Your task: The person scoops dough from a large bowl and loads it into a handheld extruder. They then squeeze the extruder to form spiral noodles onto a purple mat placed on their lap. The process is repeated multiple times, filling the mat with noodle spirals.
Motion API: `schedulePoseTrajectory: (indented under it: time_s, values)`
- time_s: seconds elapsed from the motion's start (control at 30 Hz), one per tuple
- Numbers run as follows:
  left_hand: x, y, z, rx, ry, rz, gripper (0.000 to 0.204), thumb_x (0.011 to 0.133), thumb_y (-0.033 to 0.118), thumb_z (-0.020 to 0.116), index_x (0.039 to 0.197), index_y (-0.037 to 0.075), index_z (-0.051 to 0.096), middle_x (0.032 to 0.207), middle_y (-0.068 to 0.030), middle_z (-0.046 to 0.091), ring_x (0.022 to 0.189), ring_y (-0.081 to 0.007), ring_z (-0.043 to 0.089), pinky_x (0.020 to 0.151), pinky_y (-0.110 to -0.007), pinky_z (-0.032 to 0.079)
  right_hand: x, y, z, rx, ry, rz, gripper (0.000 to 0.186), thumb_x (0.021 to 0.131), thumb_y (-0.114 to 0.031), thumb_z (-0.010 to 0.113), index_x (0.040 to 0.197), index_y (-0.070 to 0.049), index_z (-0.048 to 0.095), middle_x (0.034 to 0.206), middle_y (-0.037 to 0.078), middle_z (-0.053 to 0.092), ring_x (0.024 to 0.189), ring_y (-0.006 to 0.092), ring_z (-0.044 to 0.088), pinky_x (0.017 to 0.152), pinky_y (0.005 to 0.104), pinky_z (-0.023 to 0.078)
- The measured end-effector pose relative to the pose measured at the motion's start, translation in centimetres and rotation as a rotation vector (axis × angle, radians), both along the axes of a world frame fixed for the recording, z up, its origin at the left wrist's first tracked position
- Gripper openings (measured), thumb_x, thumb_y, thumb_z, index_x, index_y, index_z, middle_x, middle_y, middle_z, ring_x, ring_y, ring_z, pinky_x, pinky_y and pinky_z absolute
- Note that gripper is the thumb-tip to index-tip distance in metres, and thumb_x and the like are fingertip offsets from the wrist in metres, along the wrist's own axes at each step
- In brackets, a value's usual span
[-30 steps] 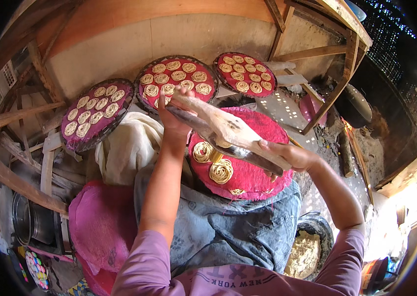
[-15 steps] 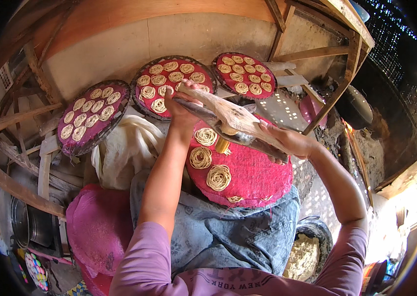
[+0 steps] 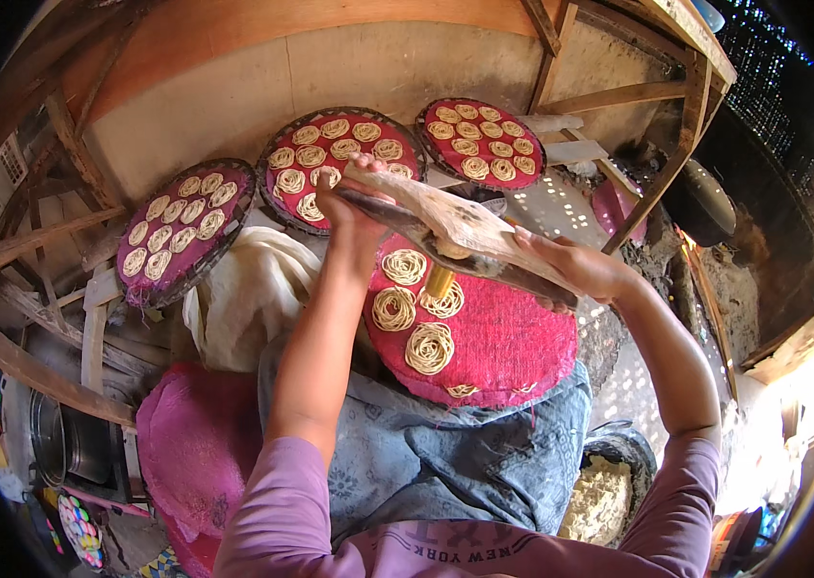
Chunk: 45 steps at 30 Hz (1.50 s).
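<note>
My left hand (image 3: pixel 357 197) is closed round the far left end of a wooden hand press (image 3: pixel 460 226), two long handles lying one over the other. My right hand (image 3: pixel 578 268) grips its near right end. From the press's middle a brass-coloured cylinder (image 3: pixel 439 283) points down over a round tray covered in red cloth (image 3: pixel 513 337). Pale dough strands form a coil (image 3: pixel 443 305) just under the cylinder. More coils (image 3: pixel 428 348) lie on the tray's left part, and a few loose strands (image 3: pixel 462 391) sit at its near edge. The tray rests over my cloth-covered lap.
Three round trays (image 3: pixel 185 223) (image 3: pixel 284 207) (image 3: pixel 479 143) with coils stand along the back wall. A bucket of pale dough (image 3: pixel 599 496) stands at my right, a pink cloth-covered round (image 3: pixel 197 453) at my left. Wooden beams (image 3: pixel 662 193) frame both sides.
The coil beneath the cylinder has grown from a small bit of strands into a fuller round. Both hands keep their hold on the press, which has shifted slightly.
</note>
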State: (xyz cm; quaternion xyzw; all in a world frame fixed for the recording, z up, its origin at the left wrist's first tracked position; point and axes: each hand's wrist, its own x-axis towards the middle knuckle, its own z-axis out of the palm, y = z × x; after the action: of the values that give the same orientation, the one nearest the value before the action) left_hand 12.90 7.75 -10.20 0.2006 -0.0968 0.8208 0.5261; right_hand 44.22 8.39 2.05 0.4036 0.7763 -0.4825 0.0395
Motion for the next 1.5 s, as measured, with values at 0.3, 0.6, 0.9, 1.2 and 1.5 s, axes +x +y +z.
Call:
schedulePoseTrajectory:
  time_s: [0.3,0.6,0.9,1.2,1.5]
  values:
    - [1.8,1.9,-1.5,-0.040,-0.114,-0.070,0.056,0.088,0.057,0.026,0.081,0.007,0.050,0.074,-0.0072,0.051,0.075,-0.0245,0.049,0.072,-0.040,0.043,0.5,2.2,-2.3,0.153,-0.065,0.007,0.076,0.093,-0.068,0.033,0.098,-0.001,0.068,0.065,0.007,0.059,0.052,0.0154,0.058,0.050,0.0304,0.046]
    - [-1.5,2.3,-0.8,0.027,0.192,-0.004,0.036,0.084,0.044,0.061,0.089,0.009,0.058,0.089,-0.0065,0.060,0.090,-0.0230,0.057,0.090,-0.043,0.045,-0.6,3.2,-4.0,-0.165,0.113,0.039,0.076,0.093,-0.071,0.027,0.088,-0.005,0.066,0.061,0.005,0.055,0.056,0.0137,0.058,0.049,0.0274,0.045]
    - [2.9,7.0,-0.5,-0.116,-0.139,-0.079,0.055,0.089,0.054,0.021,0.078,0.008,0.050,0.068,-0.0068,0.050,0.070,-0.0234,0.052,0.075,-0.040,0.042,0.4,5.7,-0.7,0.244,-0.164,-0.048,0.076,0.092,-0.071,0.032,0.082,-0.003,0.066,0.059,0.006,0.055,0.052,0.0136,0.055,0.046,0.0282,0.043]
    - [4.5,7.4,0.7,-0.196,-0.184,-0.058,0.044,0.086,0.047,0.029,0.073,0.010,0.049,0.065,-0.0037,0.050,0.064,-0.0215,0.050,0.071,-0.039,0.041,2.4,6.0,0.1,0.229,-0.095,-0.058,0.078,0.093,-0.068,0.036,0.073,0.001,0.066,0.052,0.005,0.052,0.047,0.0145,0.055,0.044,0.0307,0.041]
    - [2.7,5.8,2.0,-0.216,-0.050,0.011,0.043,0.088,0.047,0.026,0.073,0.012,0.046,0.063,-0.0019,0.047,0.061,-0.0193,0.048,0.071,-0.039,0.041,1.5,5.4,-1.6,0.215,0.034,-0.108,0.078,0.088,-0.069,0.044,0.075,0.005,0.066,0.053,0.006,0.053,0.045,0.0148,0.054,0.043,0.0302,0.043]
